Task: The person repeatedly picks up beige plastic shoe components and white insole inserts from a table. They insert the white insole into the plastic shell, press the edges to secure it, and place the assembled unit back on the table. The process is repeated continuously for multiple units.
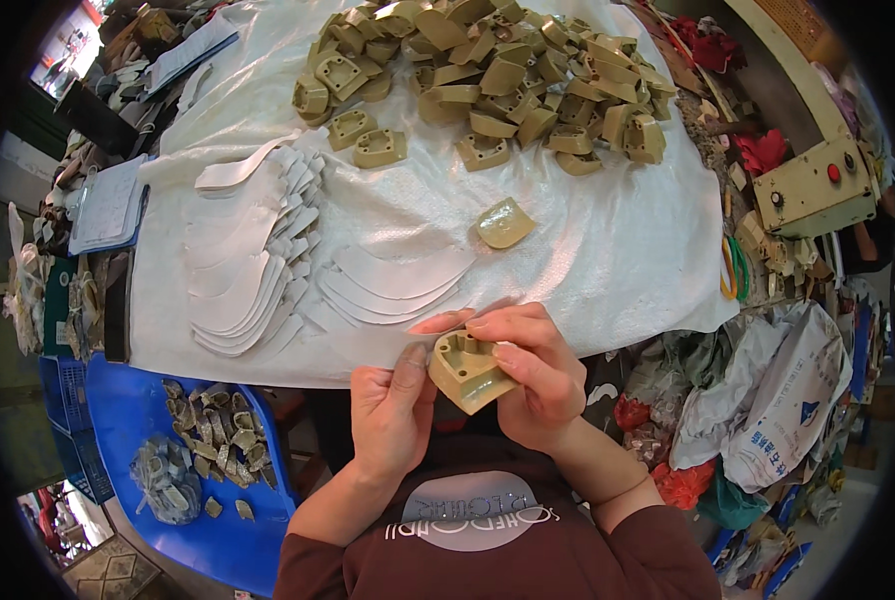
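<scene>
In front of my chest, my right hand (538, 375) grips an olive-tan shoe heel (465, 376), its hollow, holed side facing up. My left hand (398, 400) is closed at the heel's left side, its thumb pressing on a thin white curved piece (373, 345) that runs along the heel. How far that piece wraps behind the heel is hidden by my fingers. Just beyond, a single shiny heel (506, 224) lies on the white sheet. Fanned white curved pieces (398, 280) lie beside it, left of a larger overlapping stack (233, 275).
A big pile of heels (528, 80) covers the far part of the white-covered table (608, 240). At left are a clipboard (110, 205) and a blue tray (128, 400) with small parts and a plastic bag. A control box (816, 187) and bags (783, 395) stand at right.
</scene>
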The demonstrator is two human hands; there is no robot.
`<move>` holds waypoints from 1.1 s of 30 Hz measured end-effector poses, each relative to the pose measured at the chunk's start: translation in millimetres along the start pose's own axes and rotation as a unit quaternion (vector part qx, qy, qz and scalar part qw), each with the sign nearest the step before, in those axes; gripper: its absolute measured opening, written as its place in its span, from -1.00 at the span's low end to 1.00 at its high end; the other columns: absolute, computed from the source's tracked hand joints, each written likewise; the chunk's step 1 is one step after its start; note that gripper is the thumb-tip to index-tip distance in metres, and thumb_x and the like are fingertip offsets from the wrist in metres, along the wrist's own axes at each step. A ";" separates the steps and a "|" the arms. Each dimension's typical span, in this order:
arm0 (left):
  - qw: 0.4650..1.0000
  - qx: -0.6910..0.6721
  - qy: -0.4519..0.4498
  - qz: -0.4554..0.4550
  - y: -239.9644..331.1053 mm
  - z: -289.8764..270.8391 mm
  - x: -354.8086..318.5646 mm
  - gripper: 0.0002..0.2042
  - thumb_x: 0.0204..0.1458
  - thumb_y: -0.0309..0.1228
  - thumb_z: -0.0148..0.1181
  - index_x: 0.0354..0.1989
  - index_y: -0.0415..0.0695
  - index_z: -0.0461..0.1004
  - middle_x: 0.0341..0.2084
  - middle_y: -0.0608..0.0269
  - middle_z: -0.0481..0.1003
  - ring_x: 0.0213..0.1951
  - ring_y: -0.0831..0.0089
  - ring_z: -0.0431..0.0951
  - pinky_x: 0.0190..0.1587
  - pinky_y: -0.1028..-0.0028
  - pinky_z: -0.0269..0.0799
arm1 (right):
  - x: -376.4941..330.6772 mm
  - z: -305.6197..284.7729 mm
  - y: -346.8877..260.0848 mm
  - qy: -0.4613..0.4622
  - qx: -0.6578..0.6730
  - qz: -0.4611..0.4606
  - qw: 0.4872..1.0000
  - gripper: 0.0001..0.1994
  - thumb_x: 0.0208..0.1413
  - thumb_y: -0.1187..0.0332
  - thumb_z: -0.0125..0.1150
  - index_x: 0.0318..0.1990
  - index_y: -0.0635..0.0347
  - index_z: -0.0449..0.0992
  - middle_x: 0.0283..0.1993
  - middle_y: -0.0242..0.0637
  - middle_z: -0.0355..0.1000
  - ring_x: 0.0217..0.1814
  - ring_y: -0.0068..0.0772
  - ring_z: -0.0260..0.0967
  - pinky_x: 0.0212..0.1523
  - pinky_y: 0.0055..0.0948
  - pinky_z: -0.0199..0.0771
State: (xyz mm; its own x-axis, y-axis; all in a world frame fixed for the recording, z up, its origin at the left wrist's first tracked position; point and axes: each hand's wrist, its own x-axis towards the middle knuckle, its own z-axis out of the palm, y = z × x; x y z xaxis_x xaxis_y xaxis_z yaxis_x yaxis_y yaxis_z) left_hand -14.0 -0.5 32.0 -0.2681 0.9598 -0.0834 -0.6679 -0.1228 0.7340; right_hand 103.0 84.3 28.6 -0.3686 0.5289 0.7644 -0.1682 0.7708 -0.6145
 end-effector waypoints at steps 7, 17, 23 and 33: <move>1.000 0.002 -0.011 -0.009 5.8 4.2 -6.4 -0.59 0.28 -0.36 -0.24 0.12 -0.50 0.23 0.14 -0.10 0.28 0.09 0.33 0.39 0.10 0.42 0.35 | -3.8 2.7 2.5 -0.002 -0.027 -0.029 0.999 -0.59 -0.14 0.75 0.14 -0.10 0.20 0.33 -0.15 -0.10 0.42 -0.19 -0.10 0.39 -0.27 -0.29 0.48; 0.975 0.194 0.035 0.104 -3.4 7.5 -5.8 -0.57 0.30 -0.32 -0.29 0.12 -0.46 0.25 -0.01 -0.02 0.43 0.01 0.38 0.44 0.07 0.43 0.31 | 0.2 1.5 8.2 -0.004 -0.143 -0.054 0.988 -0.53 -0.28 0.66 0.24 -0.11 0.12 0.35 -0.18 -0.23 0.45 -0.28 -0.22 0.27 -0.33 -0.29 0.27; 0.899 0.386 0.084 0.190 16.2 -3.9 -4.0 -0.72 0.22 -0.45 -0.13 -0.10 -0.44 0.43 -0.23 0.02 0.52 -0.18 0.43 0.49 -0.07 0.50 0.37 | 3.3 -6.2 5.5 -0.029 -0.186 -0.045 0.981 -0.59 -0.33 0.52 0.28 -0.19 0.01 0.42 -0.20 -0.40 0.43 -0.27 -0.30 0.22 -0.16 -0.20 0.05; 0.790 0.531 0.066 0.299 -3.2 -6.3 -0.5 -0.84 0.05 -0.64 0.06 -0.22 -0.38 0.50 -0.41 0.05 0.52 -0.39 0.40 0.48 -0.32 0.53 0.36 | 12.3 -17.3 -14.8 -0.216 -0.290 0.043 0.931 -0.57 -0.43 0.50 0.29 -0.25 -0.02 0.43 -0.33 -0.47 0.26 -0.21 -0.34 0.19 -0.15 -0.14 -0.09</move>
State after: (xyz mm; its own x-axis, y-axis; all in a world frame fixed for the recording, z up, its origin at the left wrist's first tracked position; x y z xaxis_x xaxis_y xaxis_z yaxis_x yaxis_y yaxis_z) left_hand -16.1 -2.1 25.5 -0.4326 0.7671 0.4737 0.5456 -0.1955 0.8149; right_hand 116.8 85.5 50.4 -0.7124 0.5015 0.4909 0.3548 0.8609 -0.3646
